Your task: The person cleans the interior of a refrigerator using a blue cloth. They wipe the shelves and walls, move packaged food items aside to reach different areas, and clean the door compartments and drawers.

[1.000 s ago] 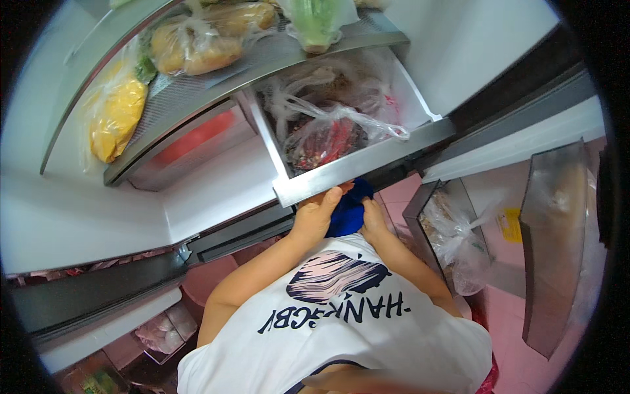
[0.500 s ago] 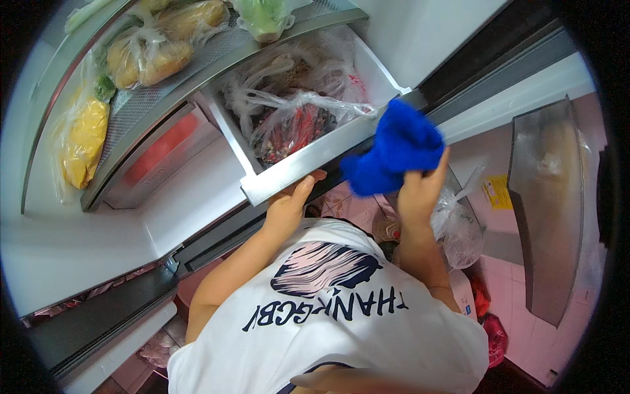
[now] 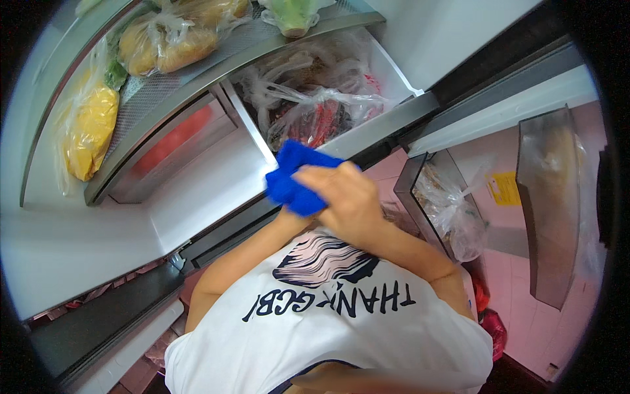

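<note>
My right hand (image 3: pixel 348 200) is closed around a bright blue cloth (image 3: pixel 292 174), slightly blurred, at the left front corner of a pulled-out refrigerator drawer (image 3: pixel 394 128). The cloth lies against the drawer's front edge. My left hand is hidden behind the cloth and my right hand; only the left forearm (image 3: pixel 262 244) shows below, reaching to the same corner. Inside the drawer lie clear plastic bags (image 3: pixel 315 108), one holding dark red, dried-looking food.
Above the drawer, a glass shelf (image 3: pixel 216 69) carries bagged yellowish produce (image 3: pixel 170 49), a yellow package (image 3: pixel 92 134) and a wrapped green vegetable (image 3: pixel 292 16). A second drawer front (image 3: pixel 174 154) is at left. On the right, the open door has bins (image 3: pixel 548 210), one with a plastic bag (image 3: pixel 453 210).
My right hand has swept the blue cloth leftward along the drawer front, from its right end to its left corner. My left hand, seen earlier at the front's lower edge, is now covered.
</note>
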Tool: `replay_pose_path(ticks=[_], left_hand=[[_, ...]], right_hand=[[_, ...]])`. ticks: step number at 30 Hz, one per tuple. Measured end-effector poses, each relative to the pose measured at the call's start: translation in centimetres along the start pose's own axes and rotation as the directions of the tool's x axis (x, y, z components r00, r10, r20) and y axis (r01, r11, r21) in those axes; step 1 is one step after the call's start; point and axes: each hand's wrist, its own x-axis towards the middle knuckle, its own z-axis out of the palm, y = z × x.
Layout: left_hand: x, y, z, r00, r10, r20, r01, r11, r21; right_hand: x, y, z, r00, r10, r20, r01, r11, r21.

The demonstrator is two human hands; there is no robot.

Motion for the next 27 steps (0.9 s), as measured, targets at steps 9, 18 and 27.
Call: replay_pose_path(ticks=[9,18,27], left_hand=[[0.2,-1.5,0.3,0.968,0.243,-0.063,-0.248,0.965,-0.091],[0.4,2.9,1.0,0.990,0.088,-0.113,-0.135,0.837,-0.529],[-0.9,5.9,0.7,0.982,-0.187,-0.030,0.168,0.934,-0.314]], right_hand=[[0.3,1.7,-0.9,1.000,0.004,-0.017,-0.006,0.991,-0.131],[0.1,9.2,-7.4,0.879,0.380,-0.289,-0.472,0.782,-0.408],[-0.5,7.6,-6.5,0.926,0.281,-0.251,-0.357,0.867,-0.348]])
